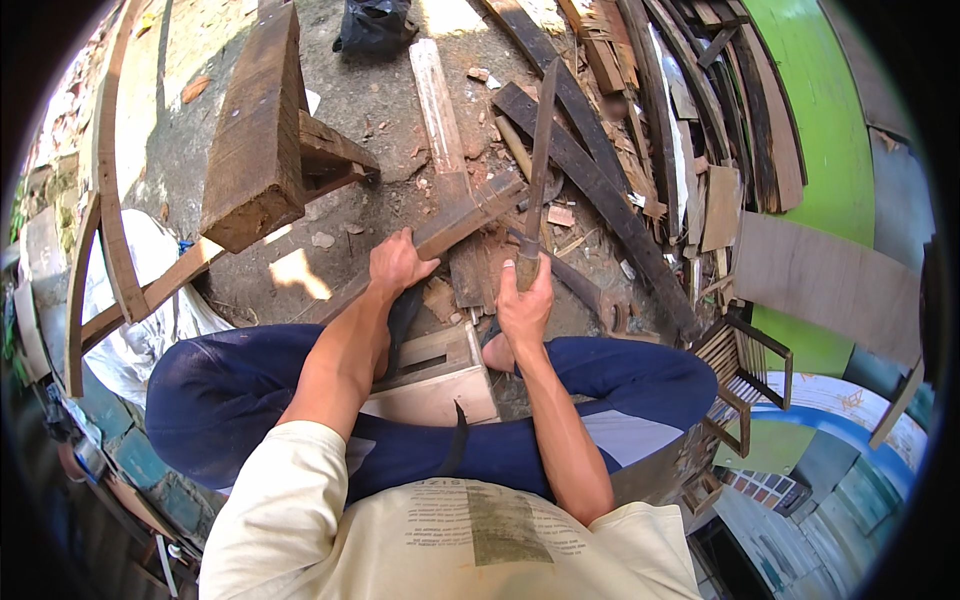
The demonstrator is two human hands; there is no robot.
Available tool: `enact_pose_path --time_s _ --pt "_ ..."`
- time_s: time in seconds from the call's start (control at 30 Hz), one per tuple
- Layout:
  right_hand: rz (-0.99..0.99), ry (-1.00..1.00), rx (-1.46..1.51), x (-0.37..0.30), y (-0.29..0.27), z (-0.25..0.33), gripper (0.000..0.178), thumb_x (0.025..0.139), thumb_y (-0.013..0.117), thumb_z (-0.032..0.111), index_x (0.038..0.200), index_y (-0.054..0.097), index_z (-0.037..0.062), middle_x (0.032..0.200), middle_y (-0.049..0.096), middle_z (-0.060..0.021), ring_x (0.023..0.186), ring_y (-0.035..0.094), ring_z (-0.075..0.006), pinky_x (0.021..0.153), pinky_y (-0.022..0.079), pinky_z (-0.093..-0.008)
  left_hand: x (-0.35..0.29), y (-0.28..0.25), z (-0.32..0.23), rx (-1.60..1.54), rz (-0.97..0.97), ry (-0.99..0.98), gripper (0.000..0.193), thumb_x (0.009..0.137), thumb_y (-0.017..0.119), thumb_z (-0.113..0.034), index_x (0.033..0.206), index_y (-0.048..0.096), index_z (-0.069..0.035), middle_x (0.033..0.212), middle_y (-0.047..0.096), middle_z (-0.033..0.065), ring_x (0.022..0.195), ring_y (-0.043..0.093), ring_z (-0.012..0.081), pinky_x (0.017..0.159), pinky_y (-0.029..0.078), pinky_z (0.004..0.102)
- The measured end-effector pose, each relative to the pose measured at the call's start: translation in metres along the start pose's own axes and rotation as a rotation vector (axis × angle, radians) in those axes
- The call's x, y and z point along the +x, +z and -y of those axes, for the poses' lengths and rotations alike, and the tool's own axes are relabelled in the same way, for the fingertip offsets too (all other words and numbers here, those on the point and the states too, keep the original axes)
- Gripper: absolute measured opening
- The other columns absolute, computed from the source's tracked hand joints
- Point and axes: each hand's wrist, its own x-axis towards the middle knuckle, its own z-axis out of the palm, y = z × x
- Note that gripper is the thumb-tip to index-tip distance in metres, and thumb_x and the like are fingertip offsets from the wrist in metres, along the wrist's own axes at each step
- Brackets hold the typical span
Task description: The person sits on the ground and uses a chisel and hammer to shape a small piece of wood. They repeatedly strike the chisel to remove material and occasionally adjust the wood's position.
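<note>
My left hand (pixel 400 262) is closed around a rough wooden beam (pixel 468 214), which lies slantwise in front of me. In my right hand (pixel 525 300) is a machete (pixel 542 150), gripped by its handle with the long brown blade standing up and away from me. The blade is just to the right of the beam's far end. Beneath the beam runs another board (pixel 437 105), partly white, stretching away over the ground. Between my knees is a pale wooden box (pixel 440 390) with a slotted top. Part of the beam's near end is hidden by my left arm.
A heavy timber bench (pixel 250 140) stands at the left, near a white sack (pixel 165 275). Dark planks (pixel 610 200) lie to the right, before stacked wood strips (pixel 715 110) and a green panel (pixel 815 110). A black plastic bag (pixel 374 26) is at the far side; a slatted chair (pixel 745 375) sits right.
</note>
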Motion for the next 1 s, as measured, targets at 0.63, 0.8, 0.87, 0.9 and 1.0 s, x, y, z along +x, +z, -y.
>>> enact_pose_path --time_s 0.63,0.8,0.87,0.9,1.0 --pt "0.329 0.437 -0.059 0.008 -0.016 -0.016 0.023 0.097 0.069 0.018 0.109 0.060 0.0013 0.073 0.063 -0.0097 0.048 0.060 -0.0159 0.042 0.048 -0.0351 -0.002 -0.001 -0.006 -0.005 -0.015 0.009 0.079 0.077 0.085 -0.055 0.127 0.059 0.001 0.119 0.071 0.0225 0.111 0.070 0.0396 0.090 0.058 0.0488" --pt "0.193 0.623 0.352 -0.002 -0.010 0.006 0.020 0.099 0.067 0.015 0.108 0.060 -0.0015 0.069 0.062 -0.0091 0.044 0.055 -0.0132 0.040 0.046 -0.0339 -0.004 0.002 -0.008 0.005 -0.029 0.011 0.080 0.076 0.085 -0.054 0.129 0.059 0.000 0.120 0.071 0.0218 0.113 0.070 0.0384 0.091 0.058 0.0488" --pt "0.124 0.490 0.251 0.001 -0.014 0.019 0.022 0.100 0.067 0.015 0.110 0.059 -0.0017 0.070 0.063 -0.0085 0.045 0.056 -0.0142 0.041 0.047 -0.0339 -0.003 0.000 -0.008 0.004 -0.028 0.007 0.080 0.076 0.085 -0.053 0.129 0.059 0.000 0.120 0.071 0.0216 0.113 0.070 0.0381 0.091 0.058 0.0488" --pt "0.090 0.422 0.202 0.002 -0.016 0.027 0.022 0.100 0.067 0.016 0.112 0.059 -0.0018 0.071 0.063 -0.0082 0.045 0.056 -0.0146 0.042 0.047 -0.0339 -0.004 0.001 -0.007 0.003 -0.032 0.004 0.080 0.076 0.085 -0.053 0.129 0.059 0.000 0.120 0.071 0.0214 0.113 0.070 0.0379 0.091 0.058 0.0487" --pt "-0.008 0.238 0.284 0.010 -0.018 0.047 0.019 0.102 0.066 0.016 0.112 0.058 0.0013 0.071 0.059 -0.0038 0.051 0.057 -0.0114 0.046 0.048 -0.0305 -0.006 0.003 -0.006 0.008 -0.036 0.002 0.079 0.077 0.085 -0.053 0.129 0.059 0.000 0.120 0.071 0.0209 0.113 0.069 0.0376 0.092 0.058 0.0482"
